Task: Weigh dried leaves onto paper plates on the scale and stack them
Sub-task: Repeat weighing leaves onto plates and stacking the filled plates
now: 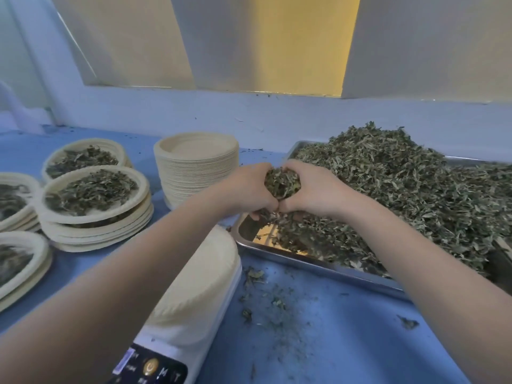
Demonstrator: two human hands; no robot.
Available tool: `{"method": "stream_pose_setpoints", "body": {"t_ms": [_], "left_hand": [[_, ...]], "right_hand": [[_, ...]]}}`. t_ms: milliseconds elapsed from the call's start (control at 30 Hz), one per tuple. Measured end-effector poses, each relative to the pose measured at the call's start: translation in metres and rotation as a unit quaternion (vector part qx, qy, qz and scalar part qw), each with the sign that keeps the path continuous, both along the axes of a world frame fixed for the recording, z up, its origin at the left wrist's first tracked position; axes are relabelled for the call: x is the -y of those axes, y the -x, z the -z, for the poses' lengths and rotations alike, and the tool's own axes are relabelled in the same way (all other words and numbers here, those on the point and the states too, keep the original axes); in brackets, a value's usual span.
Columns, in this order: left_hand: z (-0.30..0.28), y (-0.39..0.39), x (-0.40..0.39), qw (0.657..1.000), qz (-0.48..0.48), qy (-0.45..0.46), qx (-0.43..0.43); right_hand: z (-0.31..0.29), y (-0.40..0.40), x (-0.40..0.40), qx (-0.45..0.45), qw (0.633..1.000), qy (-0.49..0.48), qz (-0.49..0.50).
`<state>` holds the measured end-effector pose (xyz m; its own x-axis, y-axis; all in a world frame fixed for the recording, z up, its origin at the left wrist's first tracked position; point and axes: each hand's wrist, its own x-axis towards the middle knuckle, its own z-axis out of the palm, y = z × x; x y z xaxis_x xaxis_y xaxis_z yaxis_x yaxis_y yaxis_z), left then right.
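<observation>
2 hands, left hand (246, 189) and right hand (313, 189), cupping 1 clump of dried leaves (282, 182), 1 metal tray (318, 263), 1 scale (177, 353)

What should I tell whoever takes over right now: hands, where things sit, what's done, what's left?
Hands: left hand and right hand are cupped together around one clump of dried leaves, lifted over the near-left corner of the metal tray.
Things: the tray holds the big leaf pile. A paper plate sits on the scale, partly hidden by the left forearm; no leaves show on it. Empty plates stack stands behind.
Done: filled plates stacked at left.
Left: move the clump onto the scale plate, adjust weight, stack it, repeat. Display unreadable.
</observation>
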<state>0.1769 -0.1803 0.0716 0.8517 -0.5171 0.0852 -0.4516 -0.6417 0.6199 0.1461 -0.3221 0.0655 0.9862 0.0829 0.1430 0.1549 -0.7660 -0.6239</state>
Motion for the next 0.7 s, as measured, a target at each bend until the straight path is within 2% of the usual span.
{"method": "stream_pose_setpoints", "body": {"t_ms": [167,267,333,400,433,467,533,700], "left_hand": [[-0.012,0.021,-0.067,0.998,-0.047,0.029,-0.005],[-0.006,0.036,-0.107,0.996,-0.064,0.05,-0.035],[0.0,0.043,-0.131,0.997,-0.065,-0.003,-0.038],[0.005,0.047,-0.151,0.993,-0.052,-0.104,-0.033],[0.006,0.05,-0.159,0.991,-0.039,-0.123,-0.04],[0.007,0.052,-0.164,0.992,-0.029,-0.113,-0.048],[0.009,0.056,-0.173,0.997,-0.046,-0.032,-0.048],[0.019,0.059,-0.173,0.98,-0.102,0.17,0.014]], "right_hand": [[-0.012,0.008,-0.063,0.04,0.996,0.035,-0.066],[-0.003,0.013,-0.098,0.012,0.993,-0.023,-0.113],[0.005,0.016,-0.111,-0.003,0.99,0.002,-0.144],[0.008,0.016,-0.111,-0.031,0.98,0.09,-0.172],[0.007,0.016,-0.108,-0.059,0.974,0.121,-0.181],[0.004,0.017,-0.106,-0.086,0.97,0.131,-0.184],[0.0,0.018,-0.102,-0.102,0.972,0.11,-0.184],[-0.002,0.018,-0.106,0.004,0.99,0.029,-0.138]]}}
